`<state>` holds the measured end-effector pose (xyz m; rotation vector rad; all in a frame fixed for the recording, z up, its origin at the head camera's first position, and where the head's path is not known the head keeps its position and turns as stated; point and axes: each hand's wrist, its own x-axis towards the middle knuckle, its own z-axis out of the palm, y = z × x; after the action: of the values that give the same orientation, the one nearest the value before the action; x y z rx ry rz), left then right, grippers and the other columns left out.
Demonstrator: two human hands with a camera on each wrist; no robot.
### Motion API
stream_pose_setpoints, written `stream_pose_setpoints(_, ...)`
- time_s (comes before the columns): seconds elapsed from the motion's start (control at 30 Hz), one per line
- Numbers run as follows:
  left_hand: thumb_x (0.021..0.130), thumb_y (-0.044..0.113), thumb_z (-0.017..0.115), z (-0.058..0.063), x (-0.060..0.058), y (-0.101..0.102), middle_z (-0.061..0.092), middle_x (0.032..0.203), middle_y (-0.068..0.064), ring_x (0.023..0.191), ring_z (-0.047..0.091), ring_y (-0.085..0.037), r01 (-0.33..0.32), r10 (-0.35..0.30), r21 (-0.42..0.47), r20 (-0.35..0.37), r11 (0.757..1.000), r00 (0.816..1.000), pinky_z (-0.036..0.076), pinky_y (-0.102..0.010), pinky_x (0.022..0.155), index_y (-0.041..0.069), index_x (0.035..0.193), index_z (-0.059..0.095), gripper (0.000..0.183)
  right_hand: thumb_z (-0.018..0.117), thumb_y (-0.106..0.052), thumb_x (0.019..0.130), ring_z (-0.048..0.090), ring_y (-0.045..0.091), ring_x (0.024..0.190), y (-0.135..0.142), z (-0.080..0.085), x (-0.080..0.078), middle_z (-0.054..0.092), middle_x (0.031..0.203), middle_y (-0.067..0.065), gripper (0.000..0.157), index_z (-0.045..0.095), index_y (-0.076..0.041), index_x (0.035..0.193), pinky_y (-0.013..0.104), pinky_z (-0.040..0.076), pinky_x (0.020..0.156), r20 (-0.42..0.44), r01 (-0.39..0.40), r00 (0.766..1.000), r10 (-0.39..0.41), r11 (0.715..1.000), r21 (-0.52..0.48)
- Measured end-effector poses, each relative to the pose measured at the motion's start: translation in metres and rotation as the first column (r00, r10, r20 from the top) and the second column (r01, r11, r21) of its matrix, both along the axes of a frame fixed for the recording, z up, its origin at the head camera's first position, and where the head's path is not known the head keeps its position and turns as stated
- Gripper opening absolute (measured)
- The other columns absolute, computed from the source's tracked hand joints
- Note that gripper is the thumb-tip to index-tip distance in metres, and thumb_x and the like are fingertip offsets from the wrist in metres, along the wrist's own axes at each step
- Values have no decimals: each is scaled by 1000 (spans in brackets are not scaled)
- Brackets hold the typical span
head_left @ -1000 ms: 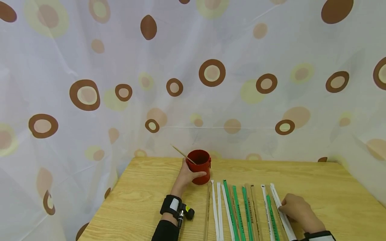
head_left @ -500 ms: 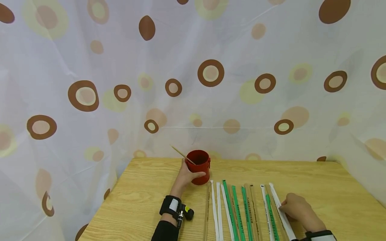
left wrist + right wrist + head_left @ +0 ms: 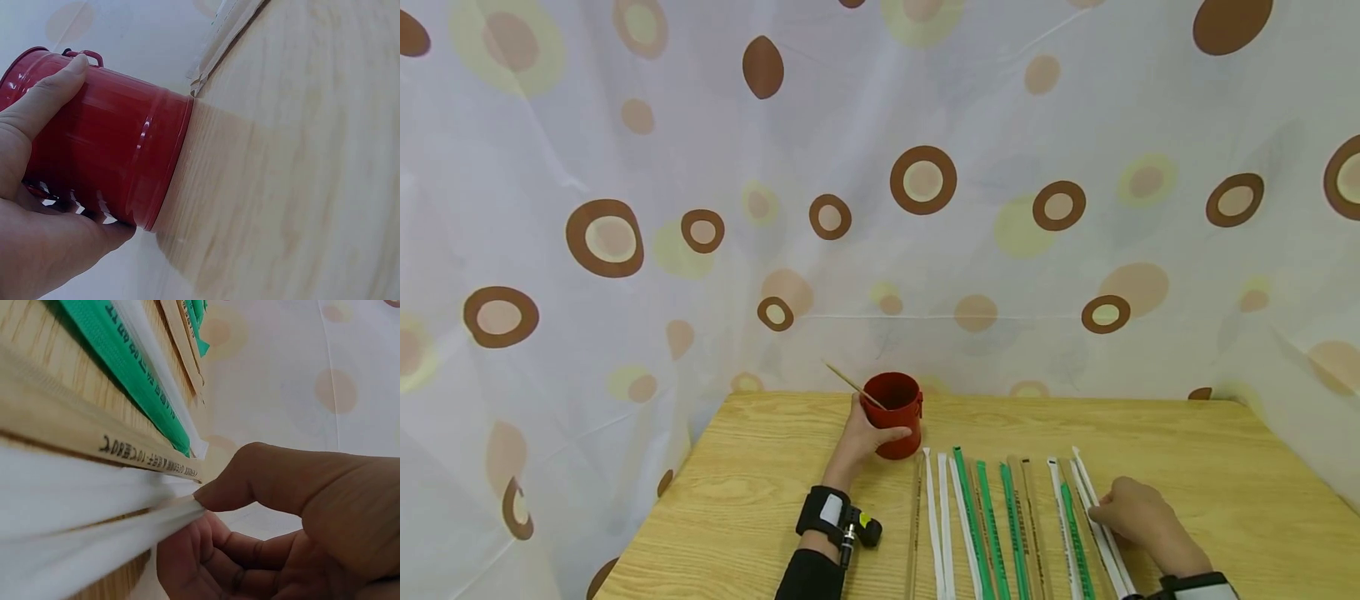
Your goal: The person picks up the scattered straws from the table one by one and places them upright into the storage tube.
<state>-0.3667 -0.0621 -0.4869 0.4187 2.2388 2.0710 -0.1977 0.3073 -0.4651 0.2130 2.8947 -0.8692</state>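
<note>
My left hand (image 3: pixel 859 437) grips a small red metal pail (image 3: pixel 112 137), thumb on one side and fingers round the other. The pail stands upright on the table, and a thin wooden stick (image 3: pixel 848 383) leans out over its rim. At the right end of a row of paper-wrapped straws, my right hand (image 3: pixel 1138 515) pinches a white wrapped straw (image 3: pixel 119 547) between thumb and fingers. Close beside it lies another white wrapped straw (image 3: pixel 69 490), a narrow gap showing between them. A brown wrapped straw (image 3: pixel 94 428) and a green one (image 3: pixel 125 375) lie just beyond.
Several more wrapped straws, white, green (image 3: pixel 990 517) and brown (image 3: pixel 915 525), lie side by side on the wooden table (image 3: pixel 760 492). A curtain with brown circles (image 3: pixel 850 167) hangs behind the table's far edge.
Two white straws now show apart under my right hand, where earlier they looked like one wide strip. My right hand has shifted very slightly; the left hand stays on the pail.
</note>
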Motion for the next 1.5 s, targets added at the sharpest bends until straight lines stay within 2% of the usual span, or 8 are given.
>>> stream_pose_setpoints(0.2, 77, 12, 90, 4, 0, 0, 46, 149, -12, 137, 43, -34, 2, -2, -1, -4, 1000, 1000, 40, -56, 112, 12, 150, 28, 96, 68, -16, 89, 37, 10, 49, -3, 8, -1, 36, 51, -6, 45, 40, -19, 54, 24, 28, 51, -55, 11, 998, -12, 1000, -13)
stream_pose_setpoints(0.43, 77, 14, 90, 5, -1, -1, 46, 149, -13, 137, 42, -34, -1, 1, -20, -15, 1000, 1000, 39, -56, 112, 11, 150, 28, 96, 65, -19, 89, 49, 14, 53, -6, 26, 0, 52, 55, -3, 30, 56, -12, 61, 28, 34, 52, -126, 16, 992, -15, 1000, 0)
stream_pose_setpoints(0.57, 77, 14, 91, 6, -3, -1, 45, 150, -13, 138, 42, -35, -8, 8, -31, -14, 999, 1000, 38, -57, 113, 11, 150, 28, 97, 63, -19, 88, 55, 15, 58, -9, 38, 2, 61, 64, 0, 21, 68, 0, 81, 29, 40, 52, -143, 21, 989, -21, 1000, -1)
stream_pose_setpoints(0.8, 77, 13, 90, 5, -2, 1, 45, 150, -13, 138, 42, -35, -6, 6, -28, -8, 1000, 1000, 39, -57, 112, 11, 150, 28, 96, 60, -19, 91, 62, 17, 71, -15, 55, 7, 70, 93, 11, 35, 62, 10, 112, 34, 49, 57, -226, 51, 973, -56, 998, -29)
stream_pose_setpoints(0.93, 77, 12, 90, 6, 1, 1, 45, 150, -13, 138, 42, -34, -8, 8, -23, -3, 1000, 1000, 39, -56, 113, 11, 150, 28, 95, 59, -18, 94, 62, 18, 75, -22, 62, 13, 69, 94, 11, 32, 62, 7, 114, 31, 48, 60, -359, 94, 927, -108, 994, -57)
stream_pose_setpoints(1.23, 77, 9, 89, 0, 8, -2, 45, 149, -16, 137, 42, -37, 1, -1, -28, -10, 1000, 1000, 39, -58, 112, 8, 151, 27, 96, 66, -11, 91, 61, 1, 70, -43, 71, 32, 70, 86, 4, 17, 67, -4, 106, 17, 46, 59, -651, 152, 735, -192, 981, -117)
stream_pose_setpoints(1.37, 77, 11, 90, 0, 6, -1, 46, 149, -14, 137, 42, -35, -4, 4, -22, -12, 1000, 1000, 38, -57, 113, 10, 150, 29, 96, 68, -11, 90, 61, -5, 73, -48, 76, 35, 71, 86, 4, 15, 67, -6, 104, 8, 44, 62, -690, 164, 690, -219, 976, -145)
stream_pose_setpoints(1.5, 77, 11, 90, 1, 4, 0, 46, 149, -14, 137, 42, -36, -4, 4, -28, -13, 1000, 1000, 37, -58, 113, 10, 150, 28, 96, 69, -11, 89, 59, -9, 73, -50, 78, 35, 70, 87, 6, 16, 66, -5, 104, 4, 42, 63, -705, 171, 668, -238, 971, -165)
